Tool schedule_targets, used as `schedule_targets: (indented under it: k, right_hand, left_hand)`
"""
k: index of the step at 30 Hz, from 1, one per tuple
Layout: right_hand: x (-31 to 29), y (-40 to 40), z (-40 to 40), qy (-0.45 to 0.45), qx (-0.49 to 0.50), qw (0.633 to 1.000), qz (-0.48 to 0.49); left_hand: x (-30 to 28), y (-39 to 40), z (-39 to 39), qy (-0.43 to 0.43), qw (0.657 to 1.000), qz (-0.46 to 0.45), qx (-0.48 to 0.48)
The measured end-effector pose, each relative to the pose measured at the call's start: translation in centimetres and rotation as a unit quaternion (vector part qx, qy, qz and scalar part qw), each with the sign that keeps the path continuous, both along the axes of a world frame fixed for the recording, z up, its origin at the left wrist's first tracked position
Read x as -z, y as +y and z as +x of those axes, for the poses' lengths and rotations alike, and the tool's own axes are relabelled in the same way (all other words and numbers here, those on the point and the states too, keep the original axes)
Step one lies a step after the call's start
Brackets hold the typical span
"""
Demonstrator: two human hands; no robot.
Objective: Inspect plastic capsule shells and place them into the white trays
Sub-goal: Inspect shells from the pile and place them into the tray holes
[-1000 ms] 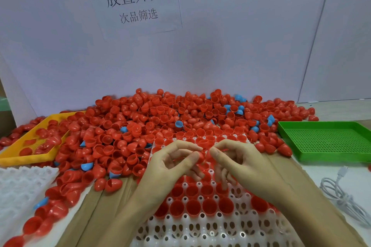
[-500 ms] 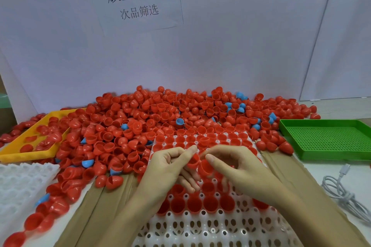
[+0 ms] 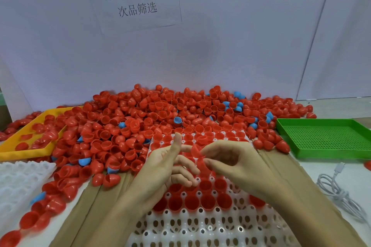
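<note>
Our right hand (image 3: 232, 163) fingers pinch a red shell (image 3: 197, 156); left hand (image 3: 166, 163) relaxed; we should seat it upright in the white tray (image 3: 200, 230).

1. Upper left of the frame: a white paper sheet (image 3: 132, 0) hangs on the pale wall panel behind the workplace, tilted slightly.
2. Its top line, in large black characters, reads "放置外壳".
3. Below it, in smaller and thinner characters, comes "次品筛选".
4. At the sheet's top edge sits a dark rectangular patch, cut off by the frame; nothing on it can be read.
5. Elsewhere in the frame, on the trays, the shells and the cable, no letters, numbers or brand marks can be read.
</note>
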State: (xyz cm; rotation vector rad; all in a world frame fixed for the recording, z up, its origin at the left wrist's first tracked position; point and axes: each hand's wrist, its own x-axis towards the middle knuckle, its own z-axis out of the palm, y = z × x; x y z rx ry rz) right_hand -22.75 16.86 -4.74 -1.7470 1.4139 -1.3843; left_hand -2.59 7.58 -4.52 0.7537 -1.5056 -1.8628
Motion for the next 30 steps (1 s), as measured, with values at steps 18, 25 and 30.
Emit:
schedule_targets:
  k: [18,25,30]
  right_hand:
    - [1.5,5.6,-5.2,0.294,0.120,0.948,0.015]
    - [1.4,6.1,-4.4,0.373,0.137,0.918,0.015]
    - [1.4,6.0,-4.3,0.386,0.136,0.912,0.033]
  left_hand:
    - [3.2,-4.9,2.7,-0.271,0.781,-0.498,-0.263]
    - [3.2,-4.9,3.2,-0.261,0.783,-0.506,-0.248]
    - [3.4,-5.2,3.4,-0.275,0.786,-0.504,-0.231]
